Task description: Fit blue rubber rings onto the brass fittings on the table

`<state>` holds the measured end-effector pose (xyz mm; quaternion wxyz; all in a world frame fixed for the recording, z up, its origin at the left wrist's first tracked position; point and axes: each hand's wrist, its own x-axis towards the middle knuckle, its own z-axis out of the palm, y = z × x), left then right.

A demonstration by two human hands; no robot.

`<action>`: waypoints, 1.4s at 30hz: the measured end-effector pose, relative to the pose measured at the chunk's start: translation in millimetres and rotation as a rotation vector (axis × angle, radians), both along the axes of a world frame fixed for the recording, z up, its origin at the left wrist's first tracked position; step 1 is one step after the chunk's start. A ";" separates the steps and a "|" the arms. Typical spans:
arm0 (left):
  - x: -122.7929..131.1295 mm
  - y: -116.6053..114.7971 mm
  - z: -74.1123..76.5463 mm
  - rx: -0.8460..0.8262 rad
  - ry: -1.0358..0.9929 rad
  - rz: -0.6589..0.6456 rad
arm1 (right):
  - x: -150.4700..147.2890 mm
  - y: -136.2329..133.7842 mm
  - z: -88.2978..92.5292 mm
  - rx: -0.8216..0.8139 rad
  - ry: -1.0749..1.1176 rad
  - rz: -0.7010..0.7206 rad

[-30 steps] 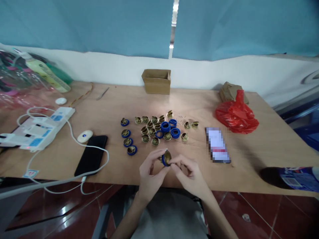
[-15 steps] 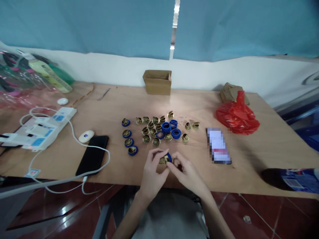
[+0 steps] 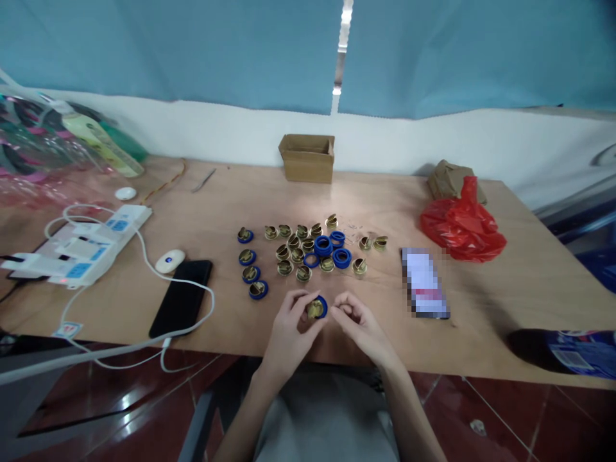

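My left hand [image 3: 289, 330] grips a round brass piece [image 3: 315, 309] with a blue ring around it, between thumb and fingers, low over the near part of the table. Just to its right is my right hand [image 3: 360, 324], thumb and fingertips pinched together and apart from the piece; whatever is in that pinch, if anything, is too small to see. Beyond both hands lie several loose brass pieces [image 3: 303, 274] with upright tabs. Among them sit several blue rings [image 3: 341, 258]. A column of brass pieces in blue rings [image 3: 258, 289] stands to the left.
Left are a black phone [image 3: 180, 298], a white cable and a power strip [image 3: 96, 247]. An open cardboard box [image 3: 308, 163] stands at the back. To the right lie a lit phone [image 3: 426, 282], a red plastic bag [image 3: 462, 224] and a dark bottle [image 3: 563, 351].
My right hand has come off the brass piece and moved slightly right, leaving a gap. My left hand still holds the piece. The view has shifted a little.
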<state>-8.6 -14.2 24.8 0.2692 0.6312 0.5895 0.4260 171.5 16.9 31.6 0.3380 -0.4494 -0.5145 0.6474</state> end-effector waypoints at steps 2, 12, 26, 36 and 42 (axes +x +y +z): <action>-7.1 0.9 -5.1 -0.068 0.019 0.027 | 0.7 0.0 -1.6 -0.008 -0.030 -0.020; -29.8 7.6 -19.1 -0.110 0.181 0.189 | -0.5 -0.1 -8.3 0.081 -0.146 0.003; -49.8 12.8 -18.6 -0.023 0.220 0.356 | -5.6 0.4 -8.8 0.139 -0.201 -0.019; -40.7 25.8 0.4 0.116 0.328 0.303 | -4.0 -3.9 -14.8 0.156 -0.180 -0.110; -54.7 61.5 19.6 0.106 0.602 0.114 | -2.2 -7.3 -16.5 0.139 -0.183 -0.122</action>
